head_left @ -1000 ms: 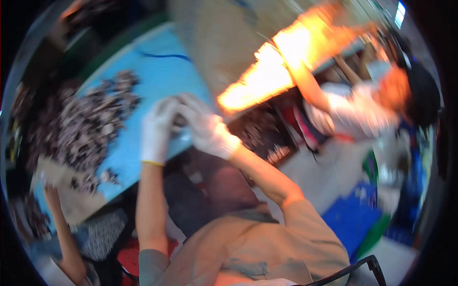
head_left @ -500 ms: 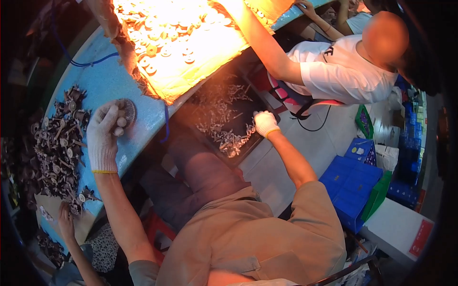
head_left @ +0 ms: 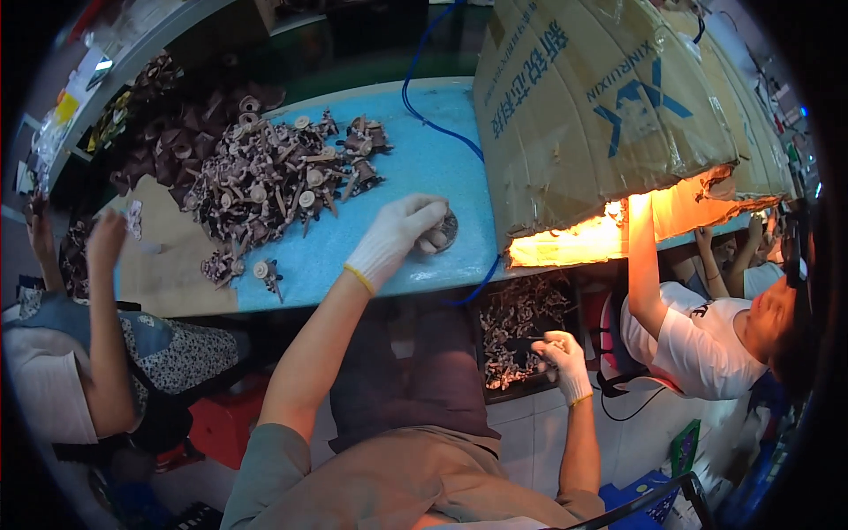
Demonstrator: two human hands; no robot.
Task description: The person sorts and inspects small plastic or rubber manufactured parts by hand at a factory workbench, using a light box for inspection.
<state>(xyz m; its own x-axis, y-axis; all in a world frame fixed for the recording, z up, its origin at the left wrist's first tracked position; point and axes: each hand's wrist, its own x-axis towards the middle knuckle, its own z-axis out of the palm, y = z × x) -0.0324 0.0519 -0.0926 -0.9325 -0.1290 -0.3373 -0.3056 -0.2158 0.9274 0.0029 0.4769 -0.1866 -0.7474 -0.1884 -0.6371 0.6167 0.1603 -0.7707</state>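
My left hand (head_left: 405, 234), in a white knitted glove, is closed around a round grey disc (head_left: 451, 230) on the blue-covered table (head_left: 442, 168). Its fingers curl over the disc's near side. Lower down on the right, my gloved right hand (head_left: 563, 358) is beside a dark tray (head_left: 521, 389) below table height. Small brown figure-like pieces (head_left: 517, 331) fill much of that tray. The right fingers are pinched together at a small dark thing that I cannot make out. To the left of my left hand lies a heap of brown figures with round bases (head_left: 274, 172).
A large cardboard box (head_left: 583, 115) with a glowing inside stands on the table's right. A co-worker's arm (head_left: 643, 256) reaches into it. Another person's hand (head_left: 108, 237) is by brown cardboard (head_left: 177, 265) at the left. A blue cord (head_left: 442, 128) crosses the table.
The view has swung to the left and up, showing more of the table. My right hand has come from the tray's far side toward its near corner. My left hand stays on the disc.
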